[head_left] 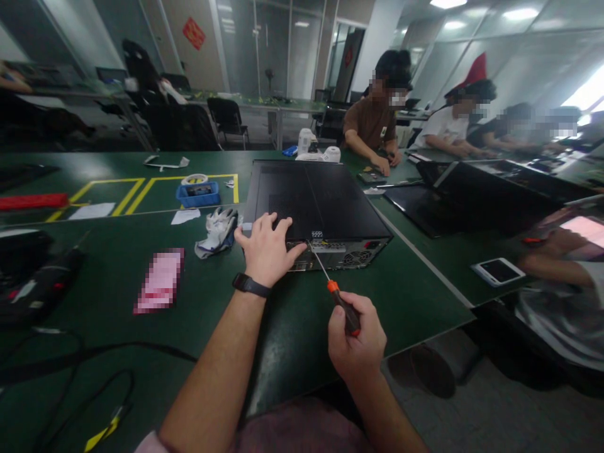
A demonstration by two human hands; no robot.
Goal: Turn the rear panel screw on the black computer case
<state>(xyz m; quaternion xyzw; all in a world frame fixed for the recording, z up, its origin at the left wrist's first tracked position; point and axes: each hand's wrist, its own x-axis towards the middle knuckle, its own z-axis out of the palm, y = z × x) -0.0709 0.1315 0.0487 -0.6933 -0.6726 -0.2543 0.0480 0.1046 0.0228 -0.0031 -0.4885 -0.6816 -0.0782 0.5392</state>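
Observation:
A black desktop computer case (pixel 311 192) lies flat on the green table, its rear panel with a fan grille turned toward me. My left hand (pixel 268 248) rests on the near left edge of the case, fingers spread over the top cover. In my right hand (pixel 357 333) is a screwdriver (pixel 334 289) with an orange and dark handle. Its shaft slants up and left to the top edge of the rear panel, near my left thumb. Whether the tip sits in a screw is too small to tell.
Left of the case lie grey-white work gloves (pixel 218 231), a blue bin (pixel 198 195) of small parts and a pink packet (pixel 160 281). Black cables (pixel 127 346) cross the near left. A phone (pixel 498 272) and black panels (pixel 491 195) lie rightward; several people sit beyond.

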